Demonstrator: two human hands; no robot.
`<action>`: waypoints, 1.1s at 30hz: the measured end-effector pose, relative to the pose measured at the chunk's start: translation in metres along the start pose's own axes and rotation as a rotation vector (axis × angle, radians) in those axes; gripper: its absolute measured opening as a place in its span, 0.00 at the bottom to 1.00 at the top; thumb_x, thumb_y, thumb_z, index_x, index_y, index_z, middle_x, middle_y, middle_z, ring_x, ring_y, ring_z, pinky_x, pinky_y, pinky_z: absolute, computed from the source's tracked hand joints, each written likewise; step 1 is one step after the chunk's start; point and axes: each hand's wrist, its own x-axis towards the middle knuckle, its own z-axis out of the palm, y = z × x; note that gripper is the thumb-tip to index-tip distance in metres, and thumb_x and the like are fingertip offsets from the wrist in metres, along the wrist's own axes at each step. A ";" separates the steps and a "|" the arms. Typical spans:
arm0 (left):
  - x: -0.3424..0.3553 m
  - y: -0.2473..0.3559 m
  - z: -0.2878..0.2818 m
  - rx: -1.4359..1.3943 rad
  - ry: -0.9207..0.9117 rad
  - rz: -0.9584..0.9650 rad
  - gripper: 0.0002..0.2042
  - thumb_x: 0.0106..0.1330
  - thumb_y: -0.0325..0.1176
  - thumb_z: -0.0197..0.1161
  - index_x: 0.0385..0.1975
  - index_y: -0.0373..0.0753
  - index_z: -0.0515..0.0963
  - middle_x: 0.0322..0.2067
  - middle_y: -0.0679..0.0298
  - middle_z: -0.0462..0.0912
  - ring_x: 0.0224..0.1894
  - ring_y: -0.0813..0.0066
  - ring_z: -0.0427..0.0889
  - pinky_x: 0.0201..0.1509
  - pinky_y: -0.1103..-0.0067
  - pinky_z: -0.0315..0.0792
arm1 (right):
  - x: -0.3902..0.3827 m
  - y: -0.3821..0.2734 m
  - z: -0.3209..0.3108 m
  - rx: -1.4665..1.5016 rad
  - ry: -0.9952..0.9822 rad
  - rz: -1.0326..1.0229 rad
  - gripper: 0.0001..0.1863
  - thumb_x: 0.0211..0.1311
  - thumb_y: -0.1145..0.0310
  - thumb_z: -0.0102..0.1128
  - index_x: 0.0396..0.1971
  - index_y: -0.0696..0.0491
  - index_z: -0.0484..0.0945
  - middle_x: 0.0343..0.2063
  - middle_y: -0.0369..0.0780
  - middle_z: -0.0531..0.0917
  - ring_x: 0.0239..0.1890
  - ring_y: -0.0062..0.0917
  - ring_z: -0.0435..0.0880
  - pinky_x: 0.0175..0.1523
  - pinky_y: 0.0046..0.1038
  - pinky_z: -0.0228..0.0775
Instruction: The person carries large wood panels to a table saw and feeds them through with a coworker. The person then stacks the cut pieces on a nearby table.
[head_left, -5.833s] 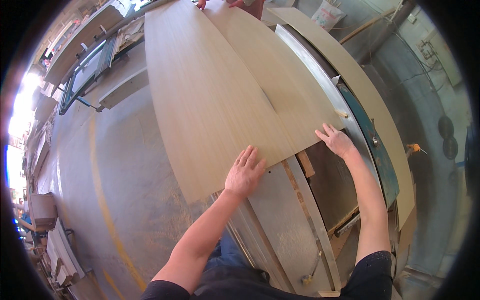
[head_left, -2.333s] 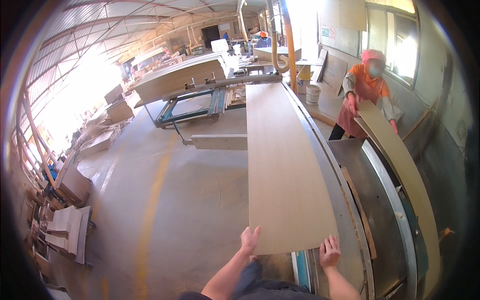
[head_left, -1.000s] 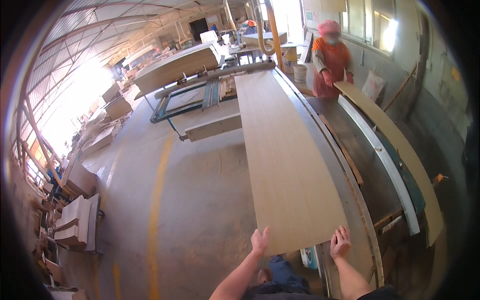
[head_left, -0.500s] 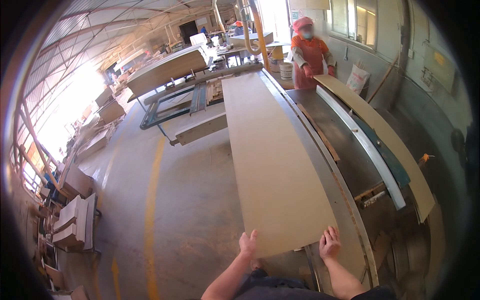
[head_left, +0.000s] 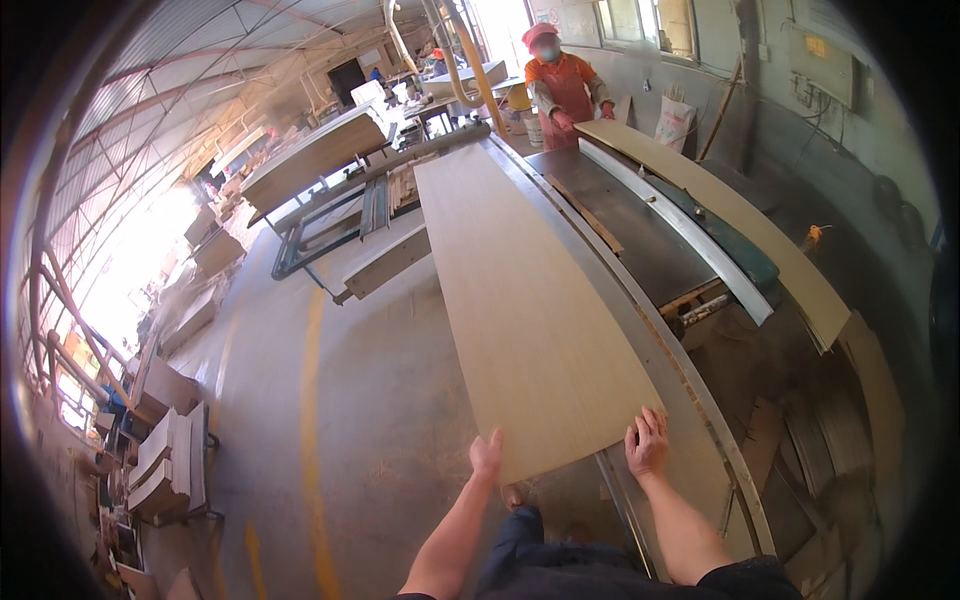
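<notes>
A long pale wood panel [head_left: 530, 320] lies along the sliding table [head_left: 695, 420] of a panel saw, stretching away from me. My left hand [head_left: 487, 455] is closed on the near left corner, thumb on top and fingers out of sight beneath. My right hand [head_left: 645, 443] holds the near right end, its fingers bent over the edge. Right of the panel are a dark steel saw table [head_left: 645, 240] and a silver fence bar [head_left: 705, 240].
A co-worker [head_left: 563, 95] in a pink cap and apron holds the far end of another long board [head_left: 760, 225]. Stacked sheets [head_left: 315, 150] and hoses stand behind. A loaded trolley [head_left: 170, 465] sits on the floor at left, beside yellow floor lines [head_left: 310, 400].
The two overlapping panels have separated: one is in my hands, the other off right with the co-worker. Lately the saw has shifted leftward and upward in view, my hands still on the panel.
</notes>
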 end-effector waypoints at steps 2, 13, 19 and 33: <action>-0.024 0.001 0.007 -0.016 0.013 0.006 0.23 0.69 0.48 0.66 0.37 0.27 0.83 0.31 0.53 0.88 0.34 0.67 0.86 0.38 0.67 0.78 | -0.015 0.000 -0.015 0.009 0.022 0.013 0.19 0.62 0.68 0.63 0.51 0.59 0.77 0.60 0.48 0.76 0.65 0.48 0.72 0.71 0.48 0.63; -0.178 0.019 0.038 -0.213 -0.148 -0.015 0.23 0.68 0.47 0.67 0.39 0.26 0.81 0.36 0.45 0.87 0.41 0.57 0.86 0.46 0.64 0.77 | -0.162 -0.019 -0.129 0.005 0.114 0.171 0.15 0.65 0.69 0.63 0.48 0.60 0.79 0.50 0.50 0.83 0.53 0.48 0.81 0.59 0.46 0.73; -0.243 0.019 0.042 -0.458 -0.255 -0.112 0.17 0.71 0.39 0.65 0.48 0.29 0.80 0.39 0.59 0.86 0.40 0.72 0.83 0.44 0.71 0.77 | -0.202 -0.018 -0.173 -0.094 0.059 0.152 0.12 0.64 0.70 0.62 0.45 0.59 0.80 0.48 0.47 0.84 0.53 0.47 0.81 0.59 0.45 0.73; -0.384 0.046 -0.001 -0.566 -0.368 -0.099 0.14 0.73 0.35 0.63 0.49 0.31 0.79 0.43 0.62 0.85 0.41 0.75 0.81 0.44 0.75 0.76 | -0.298 -0.011 -0.262 -0.127 0.015 0.244 0.13 0.65 0.69 0.61 0.46 0.59 0.80 0.49 0.47 0.83 0.55 0.47 0.79 0.61 0.44 0.72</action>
